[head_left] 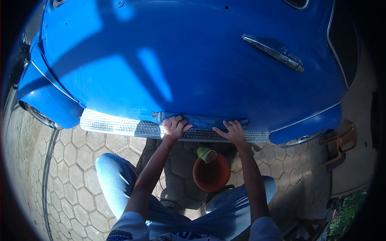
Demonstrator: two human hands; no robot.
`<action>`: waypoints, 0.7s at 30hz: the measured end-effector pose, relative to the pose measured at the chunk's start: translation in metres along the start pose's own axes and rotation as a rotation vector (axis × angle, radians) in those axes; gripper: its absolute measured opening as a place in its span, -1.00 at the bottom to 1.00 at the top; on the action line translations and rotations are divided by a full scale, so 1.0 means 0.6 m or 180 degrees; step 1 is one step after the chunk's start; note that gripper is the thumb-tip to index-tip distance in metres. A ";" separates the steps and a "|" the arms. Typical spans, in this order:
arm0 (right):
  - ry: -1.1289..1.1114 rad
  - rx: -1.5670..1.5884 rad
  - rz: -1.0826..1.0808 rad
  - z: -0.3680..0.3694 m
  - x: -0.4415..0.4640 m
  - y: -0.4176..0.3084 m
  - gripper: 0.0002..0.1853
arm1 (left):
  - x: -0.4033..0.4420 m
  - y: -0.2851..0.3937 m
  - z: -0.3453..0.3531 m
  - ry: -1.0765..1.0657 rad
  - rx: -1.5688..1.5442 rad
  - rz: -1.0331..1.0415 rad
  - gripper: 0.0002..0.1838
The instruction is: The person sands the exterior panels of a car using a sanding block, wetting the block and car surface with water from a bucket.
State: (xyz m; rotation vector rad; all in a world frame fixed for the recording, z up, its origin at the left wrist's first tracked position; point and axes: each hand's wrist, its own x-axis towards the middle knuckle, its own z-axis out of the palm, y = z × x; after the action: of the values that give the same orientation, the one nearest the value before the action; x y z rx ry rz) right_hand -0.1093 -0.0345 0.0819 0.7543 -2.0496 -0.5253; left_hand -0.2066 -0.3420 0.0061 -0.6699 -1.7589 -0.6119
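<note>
A long blue sanding block or similar bar (201,121) lies against the lower edge of a blue car panel (209,72), just above a perforated metal running board (108,121). My left hand (175,127) is closed over the bar's left end. At the bar's right end, my right hand (232,131) rests with its fingers and thumb apart, fingertips on the bar. The bar's exact kind is hard to make out, since my fingers cover parts of it.
An orange-brown bucket (212,174) with a green and white cup or cloth (205,153) at its rim stands between my legs. A chrome door handle (275,53) juts from the panel. A brown chair (343,141) is at the right, on hexagonal paving (76,172).
</note>
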 end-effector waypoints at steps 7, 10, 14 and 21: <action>0.0404 0.0325 0.0960 -0.081 -0.074 0.136 -0.35 | 0.209 0.171 0.022 0.0170 0.0033 0.0458 -0.72; 0.0356 0.0270 0.1346 -0.115 -0.062 0.165 -0.36 | 0.283 0.207 0.023 0.0293 0.0134 0.0618 -0.72; 0.0682 0.0448 0.1489 -0.105 -0.040 0.156 -0.40 | 0.348 0.194 -0.008 0.0363 0.0200 0.0900 -0.73; 0.1525 0.0430 0.1443 -0.057 0.072 0.103 -0.52 | 0.370 0.071 -0.069 0.0601 0.0349 0.1132 -0.68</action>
State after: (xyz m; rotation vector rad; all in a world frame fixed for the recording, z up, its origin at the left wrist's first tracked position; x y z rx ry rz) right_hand -0.1193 -0.0221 0.1629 0.4146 -1.7319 0.0526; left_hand -0.2017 -0.3101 0.2336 -0.7983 -1.4422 -0.3202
